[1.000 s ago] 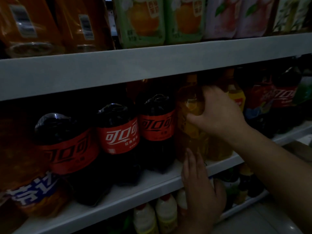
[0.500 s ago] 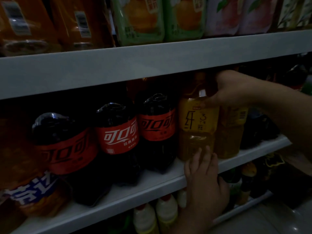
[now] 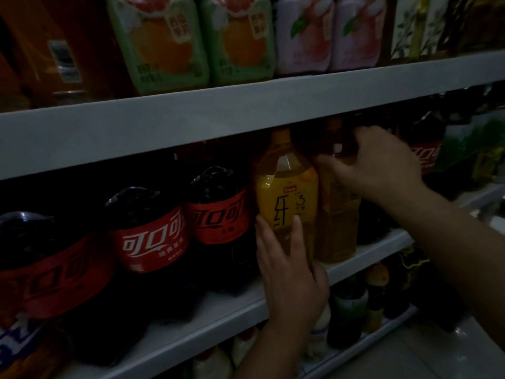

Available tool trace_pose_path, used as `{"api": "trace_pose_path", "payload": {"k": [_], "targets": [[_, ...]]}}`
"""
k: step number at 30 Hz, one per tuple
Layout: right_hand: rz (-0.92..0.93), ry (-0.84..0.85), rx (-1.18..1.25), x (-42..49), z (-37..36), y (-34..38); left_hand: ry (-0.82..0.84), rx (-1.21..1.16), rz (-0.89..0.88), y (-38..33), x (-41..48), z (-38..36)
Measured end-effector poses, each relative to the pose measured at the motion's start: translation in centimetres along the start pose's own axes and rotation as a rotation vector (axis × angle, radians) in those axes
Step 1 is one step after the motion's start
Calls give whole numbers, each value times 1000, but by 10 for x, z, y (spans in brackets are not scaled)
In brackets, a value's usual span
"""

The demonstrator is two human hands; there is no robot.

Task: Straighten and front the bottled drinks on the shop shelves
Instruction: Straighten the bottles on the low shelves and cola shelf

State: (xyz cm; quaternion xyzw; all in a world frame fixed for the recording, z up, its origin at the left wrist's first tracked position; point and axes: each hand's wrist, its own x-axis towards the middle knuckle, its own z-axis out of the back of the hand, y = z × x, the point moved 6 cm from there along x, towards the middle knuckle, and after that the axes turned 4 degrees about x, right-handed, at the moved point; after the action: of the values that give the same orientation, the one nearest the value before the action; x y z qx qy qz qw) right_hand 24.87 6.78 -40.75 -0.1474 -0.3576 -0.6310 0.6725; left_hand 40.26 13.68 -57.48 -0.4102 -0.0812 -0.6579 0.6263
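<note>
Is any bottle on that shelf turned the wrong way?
Yes. The amber bottle under the right hand shows no front label, unlike the yellow-labelled bottle beside it, which the left hand touches. The cola bottles face forward.

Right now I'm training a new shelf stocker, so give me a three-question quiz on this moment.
1. True or false: the yellow-labelled tea bottle shows its label to the front.
2. What does the right hand grip? A) a cola bottle B) the amber bottle beside the tea C) the shelf edge
3. Fill in: the left hand rests on the tea bottle's ____ part.

Key: 1 true; 2 B; 3 lower
</note>
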Motion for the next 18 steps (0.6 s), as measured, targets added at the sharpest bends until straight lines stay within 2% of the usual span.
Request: {"api": "trace_pose_path", "payload": {"k": [5, 9, 12, 14, 18], "targets": [[69, 162, 96, 20, -14, 1, 22, 21, 52, 4, -1, -10], [-31, 359, 675, 38, -9, -4, 28, -42, 66, 5, -7, -17], [-66, 470, 846, 43, -19, -2, 29, -53, 84, 6, -12, -21], [-106, 478, 922, 46, -24, -1, 36, -45, 88, 9, -13, -24], [-127, 374, 978, 47, -24, 3, 111, -29, 179, 13, -19, -31]]}}
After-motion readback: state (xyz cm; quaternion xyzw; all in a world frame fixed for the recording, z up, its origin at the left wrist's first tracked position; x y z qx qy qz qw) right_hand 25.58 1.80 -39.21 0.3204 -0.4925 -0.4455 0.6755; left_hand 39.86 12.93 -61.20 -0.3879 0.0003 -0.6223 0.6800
